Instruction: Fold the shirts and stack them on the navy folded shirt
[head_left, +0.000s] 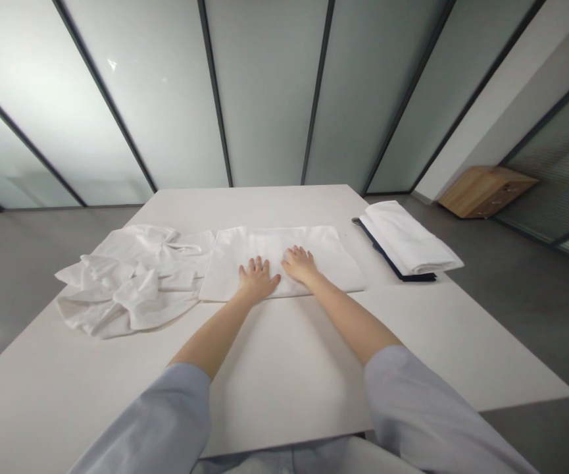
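A folded white cloth (314, 247) lies flat in front of me as a wide rectangle. My left hand (258, 280) rests palm down near its front middle, fingers spread. Just to the right, my right hand (300, 264) also presses flat on the cloth with the fingers apart. Neither hand grips anything. A crumpled heap of white fabric (131, 289) lies to the left, against or very close to the folded cloth's left edge; its kind cannot be made out.
The white table (289, 368) carries all of this. At its right side, a folded white cloth (407, 237) lies on top of a dark folded cloth (387, 260). A wooden cabinet (484, 191) stands on the floor at the far right, and frosted glass panels (269, 92) line the back.
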### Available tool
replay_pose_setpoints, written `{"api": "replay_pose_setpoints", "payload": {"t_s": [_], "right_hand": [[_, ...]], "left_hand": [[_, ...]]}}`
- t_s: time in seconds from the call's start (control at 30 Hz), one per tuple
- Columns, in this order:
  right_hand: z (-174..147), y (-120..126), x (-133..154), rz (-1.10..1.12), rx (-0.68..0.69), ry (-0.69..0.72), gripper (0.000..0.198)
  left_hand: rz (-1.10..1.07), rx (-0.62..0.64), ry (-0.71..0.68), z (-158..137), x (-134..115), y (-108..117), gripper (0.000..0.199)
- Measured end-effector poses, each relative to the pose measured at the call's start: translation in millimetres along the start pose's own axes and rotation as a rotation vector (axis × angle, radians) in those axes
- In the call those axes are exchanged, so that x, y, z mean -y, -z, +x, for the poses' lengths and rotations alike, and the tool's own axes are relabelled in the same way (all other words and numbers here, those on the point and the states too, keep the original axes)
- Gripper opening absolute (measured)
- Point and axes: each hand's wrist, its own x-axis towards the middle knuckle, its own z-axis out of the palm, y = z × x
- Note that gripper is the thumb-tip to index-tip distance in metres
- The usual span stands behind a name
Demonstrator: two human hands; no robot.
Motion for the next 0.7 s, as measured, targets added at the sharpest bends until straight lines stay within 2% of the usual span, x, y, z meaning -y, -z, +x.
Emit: {"api": "replay_pose_setpoints", "payload": {"t_s": [0.1, 0.17, 0.3, 0.43, 0.5, 0.6, 0.7], "right_hand": [[-22, -15, 23, 0.018, -0.066, 0.057, 0.056], [-35, -22, 22, 0.013, -0.088, 0.061, 0.057], [-47, -21, -20, -0.023, -0.059, 0.006, 0.060], [-52, -13, -79, -0.076, -0.062, -0.142, 0.060], [-55, -11, -100, -0.083, -0.067, -0.198, 0.061], [-56, -13, -113, -0.098, -0.077, -0.218, 0.063], [-51, -14, -117, -0.109, -0.085, -0.192, 0.062]], "left_hand": [[0.019, -0.038, -0.019, 3, 3, 1, 0.066], [0.023, -0.066, -0.054, 0, 8, 1, 0.062], [0.024, -0.095, -0.054, -8, 32, 1, 0.067], [0.042, -0.148, 0.076, -15, 60, 2, 0.069], [0.050, -0.167, 0.132, -17, 69, 3, 0.066], [0.059, -0.160, 0.168, -20, 74, 3, 0.066], [0.060, -0.134, 0.134, -22, 69, 2, 0.067]]}}
